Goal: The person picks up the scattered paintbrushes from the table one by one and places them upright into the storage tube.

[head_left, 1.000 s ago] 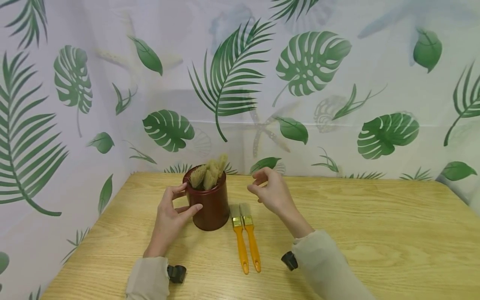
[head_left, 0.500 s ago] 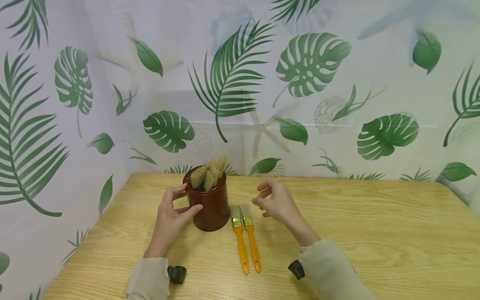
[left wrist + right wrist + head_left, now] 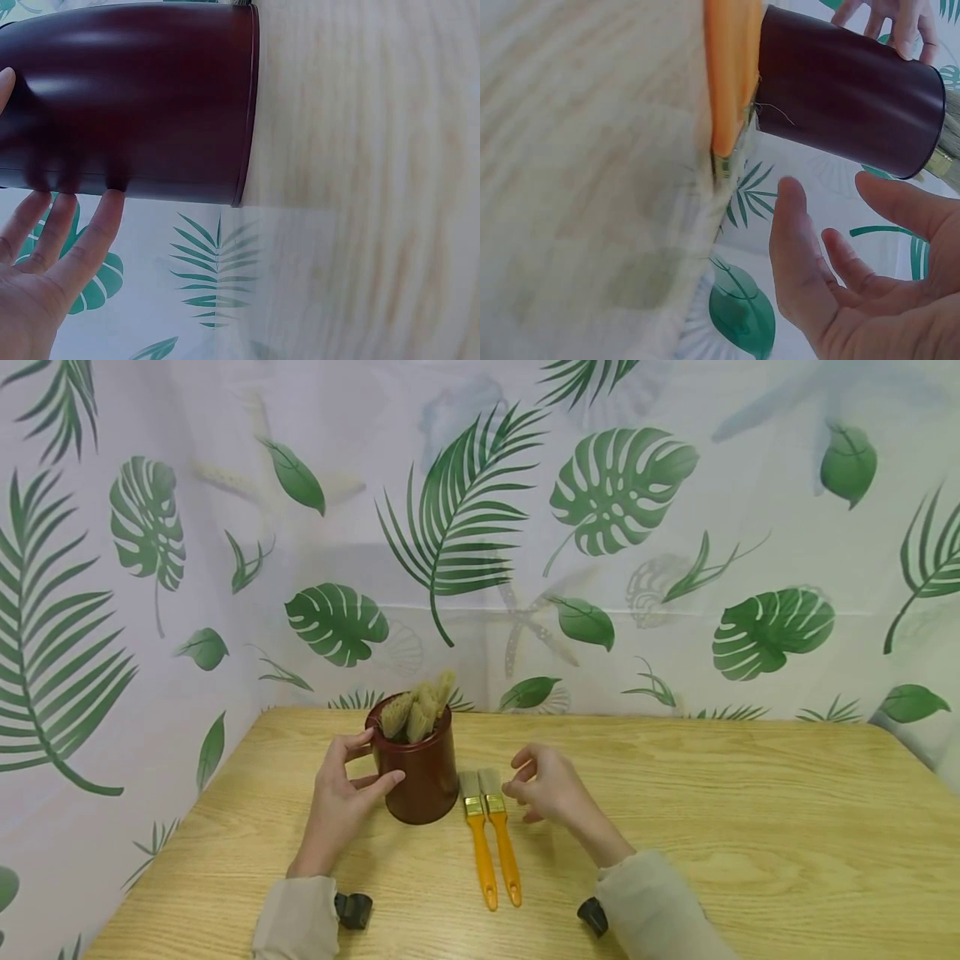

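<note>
A dark red cylindrical pot (image 3: 423,787) stands upright on the table, with several brushes (image 3: 414,717) in it, bristles up. My left hand (image 3: 339,802) holds its near left side, thumb on the front and fingertips on the left; those fingertips (image 3: 112,199) touch the wall in the left wrist view. Two paintbrushes with orange handles lie side by side right of the pot, the left paintbrush (image 3: 483,856) and the right paintbrush (image 3: 506,856), bristles away from me. My right hand (image 3: 551,787) hovers just right of their bristles, fingers loosely bent, holding nothing.
The wooden table (image 3: 750,827) stretches far to the right. Behind it and on the left hangs a white cloth (image 3: 660,668) printed with green leaves. The pot stands not far from the table's back edge.
My right hand has come down and a little nearer to me, from beside the pot's top to beside the paintbrushes' bristles. The left hand and the pot have stayed put.
</note>
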Demonstrator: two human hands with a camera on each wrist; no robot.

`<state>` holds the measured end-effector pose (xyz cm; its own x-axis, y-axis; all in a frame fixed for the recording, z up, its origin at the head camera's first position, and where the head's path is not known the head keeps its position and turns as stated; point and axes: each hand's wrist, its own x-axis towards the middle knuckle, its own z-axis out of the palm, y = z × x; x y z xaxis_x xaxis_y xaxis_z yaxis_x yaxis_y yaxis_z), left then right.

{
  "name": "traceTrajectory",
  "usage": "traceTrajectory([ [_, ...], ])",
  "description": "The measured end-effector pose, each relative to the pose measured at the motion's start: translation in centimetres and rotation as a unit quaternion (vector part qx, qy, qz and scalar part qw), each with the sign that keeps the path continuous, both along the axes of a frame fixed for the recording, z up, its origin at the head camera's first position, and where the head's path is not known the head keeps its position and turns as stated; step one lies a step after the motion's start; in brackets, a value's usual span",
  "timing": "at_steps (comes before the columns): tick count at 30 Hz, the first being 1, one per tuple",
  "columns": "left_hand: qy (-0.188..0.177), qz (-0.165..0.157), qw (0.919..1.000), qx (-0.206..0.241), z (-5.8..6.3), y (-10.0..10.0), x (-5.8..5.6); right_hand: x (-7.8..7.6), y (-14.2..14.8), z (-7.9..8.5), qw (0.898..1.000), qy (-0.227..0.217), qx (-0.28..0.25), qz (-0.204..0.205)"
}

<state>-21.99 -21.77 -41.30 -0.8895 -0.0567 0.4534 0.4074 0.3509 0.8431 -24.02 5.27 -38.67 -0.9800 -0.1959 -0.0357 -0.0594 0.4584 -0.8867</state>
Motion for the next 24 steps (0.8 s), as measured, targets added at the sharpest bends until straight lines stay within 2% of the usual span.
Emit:
traceTrajectory([
  [10,-0.007,0.005,1.0,-0.002,0.0,0.0,0.0,0.1,-0.1,-1.1,0.999,-0.029,0.007,0.013],
  [19,-0.005,0.003,1.0,0.0,0.0,0.1,0.0,-0.4,-0.3,-1.7,0.995,-0.088,0.016,0.038],
  [24,-0.005,0.002,1.0,-0.001,0.1,0.0,0.0,-0.5,-1.0,-2.0,0.993,-0.098,0.049,0.05],
])
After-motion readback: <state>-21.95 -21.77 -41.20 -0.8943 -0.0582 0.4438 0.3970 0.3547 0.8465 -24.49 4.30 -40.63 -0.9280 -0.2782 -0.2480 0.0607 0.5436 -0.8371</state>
